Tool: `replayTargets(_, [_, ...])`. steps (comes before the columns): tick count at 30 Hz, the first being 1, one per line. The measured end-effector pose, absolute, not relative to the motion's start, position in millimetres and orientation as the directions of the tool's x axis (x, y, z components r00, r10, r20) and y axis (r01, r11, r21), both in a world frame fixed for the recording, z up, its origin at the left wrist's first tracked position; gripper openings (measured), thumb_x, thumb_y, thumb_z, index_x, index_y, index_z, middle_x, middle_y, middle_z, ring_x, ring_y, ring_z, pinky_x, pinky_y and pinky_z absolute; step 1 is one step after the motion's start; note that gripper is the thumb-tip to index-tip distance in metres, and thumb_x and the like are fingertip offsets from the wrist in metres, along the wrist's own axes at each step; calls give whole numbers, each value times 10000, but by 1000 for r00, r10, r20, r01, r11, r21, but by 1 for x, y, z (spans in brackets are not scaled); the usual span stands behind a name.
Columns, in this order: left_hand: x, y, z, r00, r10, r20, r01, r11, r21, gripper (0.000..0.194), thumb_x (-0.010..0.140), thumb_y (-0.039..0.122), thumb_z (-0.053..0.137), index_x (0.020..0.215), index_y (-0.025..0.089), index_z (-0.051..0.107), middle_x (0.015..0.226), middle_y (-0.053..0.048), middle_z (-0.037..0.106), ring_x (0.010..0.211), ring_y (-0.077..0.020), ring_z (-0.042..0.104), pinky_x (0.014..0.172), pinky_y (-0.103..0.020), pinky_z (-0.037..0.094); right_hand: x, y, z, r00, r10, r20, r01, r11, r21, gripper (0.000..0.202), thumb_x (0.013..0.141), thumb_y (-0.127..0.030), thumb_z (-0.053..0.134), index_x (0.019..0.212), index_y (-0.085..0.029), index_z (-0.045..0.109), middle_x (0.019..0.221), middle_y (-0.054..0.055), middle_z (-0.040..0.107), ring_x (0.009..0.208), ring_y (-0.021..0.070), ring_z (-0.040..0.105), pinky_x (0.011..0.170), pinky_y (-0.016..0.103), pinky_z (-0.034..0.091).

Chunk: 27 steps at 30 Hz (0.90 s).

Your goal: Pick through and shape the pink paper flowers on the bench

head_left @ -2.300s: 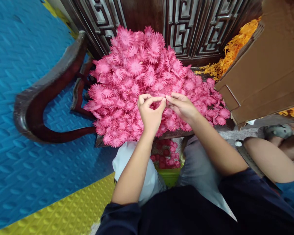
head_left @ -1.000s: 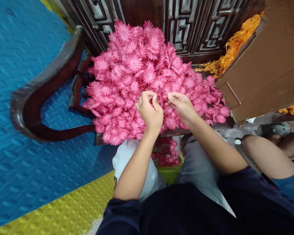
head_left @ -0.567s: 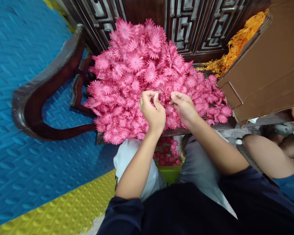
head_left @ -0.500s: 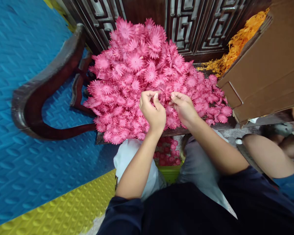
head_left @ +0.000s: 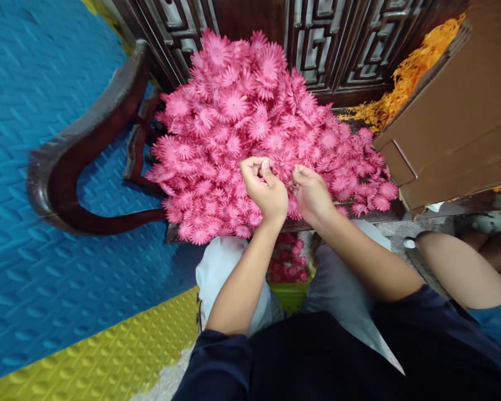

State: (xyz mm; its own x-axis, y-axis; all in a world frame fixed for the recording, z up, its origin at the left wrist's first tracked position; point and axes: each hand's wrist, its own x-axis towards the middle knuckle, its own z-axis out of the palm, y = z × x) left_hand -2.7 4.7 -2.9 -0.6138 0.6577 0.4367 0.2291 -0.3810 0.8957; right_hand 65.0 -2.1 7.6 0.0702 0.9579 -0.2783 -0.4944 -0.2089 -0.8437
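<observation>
Pink flower pile (head_left: 234,111): left hand (head_left: 267,189), right hand (head_left: 312,195) over its front; cardboard box (head_left: 455,117) right. Fingers curled, can't tell if gripping.

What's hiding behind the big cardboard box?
Behind the cardboard box, stringy orange stuff pokes out beside the carved wooden panel. The box hides anything else back there.

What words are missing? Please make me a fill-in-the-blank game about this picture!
The big flower heap is coloured ____.
The brown box is made of ____.
The camera wearer's hand nearer that box is the ____ one.
The bumpy floor beside the yellow strip is ____.

Missing words: pink; cardboard; right; blue.
</observation>
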Motion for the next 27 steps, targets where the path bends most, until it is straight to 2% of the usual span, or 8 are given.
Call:
replayTargets(8, [5, 9, -1, -626, 694, 357, 93, -388, 917, 122, 876, 113, 459, 804, 195, 407, 757, 16, 437, 687, -77, 474, 717, -193, 420, 62, -2, 7, 200, 951, -237, -487, -113, -866, 157, 755, -113, 532, 628, -181, 470, 553, -73, 413, 514, 55, 364, 547, 203, 319])
replayTargets(13, [8, 11, 1, -597, 745, 298, 21, -358, 934, 154, 860, 68, 431, 789, 201, 400, 736, 15, 435, 665, -76, 472, 689, -180, 422, 68, 5, 0, 222, 963, -152, -426, -44, -904, 115, 777, -177, 554, 678, -191, 498, 582, -64, 437, 520, 60, 363, 528, 201, 323])
replayTargets(15, [6, 13, 0, -575, 782, 242, -13, -304, 953, 169, 858, 57, 413, 780, 205, 393, 727, 16, 441, 656, -77, 476, 675, -177, 421, 73, 11, -5, 196, 974, -115, -404, -27, -914, 111, 775, -213, 575, 695, -197, 499, 600, -60, 445, 534, 63, 377, 546, 205, 345])
replayTargets(18, [-1, 16, 0, -531, 826, 190, -4, -226, 974, 179, 862, 51, 376, 779, 209, 390, 729, 13, 455, 645, -84, 478, 667, -188, 422, 80, 19, -8, 52, 997, -64, -379, -40, -925, 145, 748, -267, 624, 704, -202, 501, 629, -52, 450, 577, 73, 408, 593, 218, 387])
replayTargets(22, [-10, 18, -1, -506, 787, 354, 199, -292, 935, 121, 876, 113, 395, 812, 216, 395, 804, -3, 486, 760, -116, 513, 775, -234, 425, 81, 20, -2, -123, 991, 48, -322, 6, -947, 243, 721, -402, 665, 729, -214, 513, 700, -36, 472, 673, 90, 467, 674, 238, 437])
replayTargets(25, [-11, 18, -4, -505, 736, 450, 303, -337, 891, 92, 873, 138, 408, 840, 222, 396, 852, -13, 497, 818, -136, 520, 813, -261, 417, 76, 14, 0, -115, 983, 142, -263, 108, -959, 307, 727, -505, 639, 782, -227, 522, 795, -21, 514, 778, 104, 521, 753, 253, 459])
replayTargets(27, [-10, 17, -6, -492, 743, 454, 318, -332, 888, 98, 868, 129, 406, 844, 223, 396, 855, -13, 497, 807, -138, 519, 794, -263, 419, 73, 12, -2, -58, 981, 186, -202, 171, -964, 357, 673, -512, 691, 821, -232, 525, 845, -17, 544, 831, 112, 544, 795, 260, 462])
